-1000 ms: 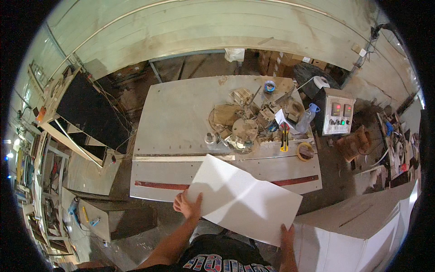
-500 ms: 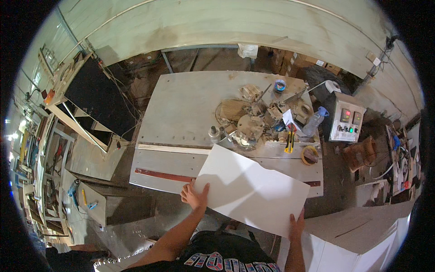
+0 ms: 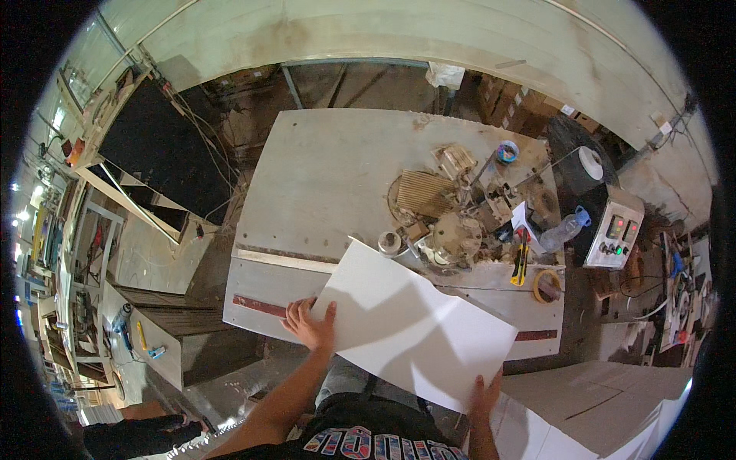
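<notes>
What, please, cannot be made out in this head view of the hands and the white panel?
- Right hand: its palm is hidden behind the white panel; only fingers show.
- Table: its near edge is covered by the panel.
- Clutter on the table: too small to identify.
- Control box: lights too small.

Two hands hold a big white board point(image 3: 406, 326) over the near edge of a grey work table point(image 3: 322, 176). The left hand point(image 3: 310, 326) lies flat on the board's left edge, and the right hand point(image 3: 484, 395) grips its near corner. Behind the board sit a pile of wood bits point(image 3: 448, 211), a plastic bottle point(image 3: 562, 230) and a roll of tape point(image 3: 547, 285).
</notes>
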`<state>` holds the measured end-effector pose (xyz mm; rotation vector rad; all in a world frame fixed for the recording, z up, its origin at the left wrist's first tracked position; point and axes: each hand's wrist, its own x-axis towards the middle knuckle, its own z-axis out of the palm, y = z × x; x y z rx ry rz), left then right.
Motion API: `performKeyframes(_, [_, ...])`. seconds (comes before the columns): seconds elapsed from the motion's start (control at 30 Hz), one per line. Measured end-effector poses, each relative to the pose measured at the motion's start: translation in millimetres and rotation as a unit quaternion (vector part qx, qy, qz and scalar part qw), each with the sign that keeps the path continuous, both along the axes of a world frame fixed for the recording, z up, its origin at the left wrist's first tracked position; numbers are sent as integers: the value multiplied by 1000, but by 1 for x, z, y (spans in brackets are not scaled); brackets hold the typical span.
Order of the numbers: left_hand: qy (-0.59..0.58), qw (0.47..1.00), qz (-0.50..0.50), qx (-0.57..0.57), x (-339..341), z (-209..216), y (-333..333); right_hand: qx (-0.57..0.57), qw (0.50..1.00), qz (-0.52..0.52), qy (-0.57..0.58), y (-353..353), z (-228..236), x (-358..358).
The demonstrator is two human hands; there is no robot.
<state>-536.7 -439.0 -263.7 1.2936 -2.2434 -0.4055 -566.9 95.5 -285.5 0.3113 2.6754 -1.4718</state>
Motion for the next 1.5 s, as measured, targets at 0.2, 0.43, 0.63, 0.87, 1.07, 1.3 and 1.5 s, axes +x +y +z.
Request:
performKeyframes(0.2, [63,998,11,-6,-1,-3,-51,-287,957,-35,-28,-58,16,17])
performKeyframes(0.43, [-66,980,-140,125,20,18,102,-212,970,-116,-18,-94,-7,9])
performKeyframes(0.63, [-111,974,-97,173,4,32,129,159,986,30,-40,-143,38,20])
performKeyframes(0.87, [-84,984,-43,152,-17,34,102,354,880,314,46,-142,46,20])
performKeyframes(1.07, [-88,985,-12,149,-22,33,72,386,852,352,-14,-159,26,1])
performKeyframes(1.3, [-107,985,-13,131,-9,41,25,336,864,376,-2,-198,27,4])
performKeyframes(1.5, [-91,988,-4,127,-4,34,-15,328,857,397,-11,-234,31,-1])
